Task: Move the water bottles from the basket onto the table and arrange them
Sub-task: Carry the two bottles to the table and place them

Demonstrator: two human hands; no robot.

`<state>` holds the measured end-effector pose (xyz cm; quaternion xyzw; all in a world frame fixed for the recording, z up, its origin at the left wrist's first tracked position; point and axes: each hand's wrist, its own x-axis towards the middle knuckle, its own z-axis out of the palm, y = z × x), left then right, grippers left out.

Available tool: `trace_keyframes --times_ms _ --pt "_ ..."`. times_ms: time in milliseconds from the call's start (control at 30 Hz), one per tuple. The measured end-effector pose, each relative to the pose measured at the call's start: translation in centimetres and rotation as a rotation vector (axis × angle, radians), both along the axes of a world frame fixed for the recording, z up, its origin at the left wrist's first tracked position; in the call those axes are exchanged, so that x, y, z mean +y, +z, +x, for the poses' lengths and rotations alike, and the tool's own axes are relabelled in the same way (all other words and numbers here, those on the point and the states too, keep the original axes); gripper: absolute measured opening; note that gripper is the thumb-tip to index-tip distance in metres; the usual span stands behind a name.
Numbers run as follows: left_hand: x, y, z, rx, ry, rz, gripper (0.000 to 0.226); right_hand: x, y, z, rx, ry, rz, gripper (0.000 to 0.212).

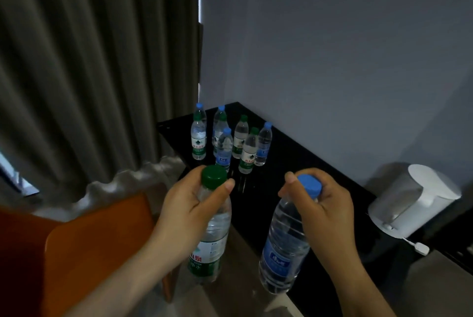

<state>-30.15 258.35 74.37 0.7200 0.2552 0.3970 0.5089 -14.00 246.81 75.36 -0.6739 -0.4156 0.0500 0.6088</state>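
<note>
Head view: the left hand (pixel 189 204) is wrapped around the neck of a green-cap bottle (pixel 210 229), and the right hand (pixel 322 206) around a blue-cap bottle (pixel 286 245), both carried in the air near the table (pixel 294 168). Seven bottles (pixel 230 137) stand clustered at its far corner. Full, they look heavy and smooth, so gripping under the cap seems wise. No basket is in view.

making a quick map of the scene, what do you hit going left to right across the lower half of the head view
orange chair → left hand gripping the green-capped bottle → right hand gripping the blue-capped bottle → white kettle
</note>
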Motion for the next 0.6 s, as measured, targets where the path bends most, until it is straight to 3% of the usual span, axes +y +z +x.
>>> trace_keyframes --times_ms 400,600 --pt "11.1 -5.2 10.8 0.195 -0.051 0.023 0.022 10.9 -5.0 10.5 0.081 -0.032 -0.041 0.031" --pt "15.1 -8.2 15.1 0.264 -0.090 -0.010 0.024 14.6 -7.2 14.8 0.103 -0.006 -0.067 0.027"
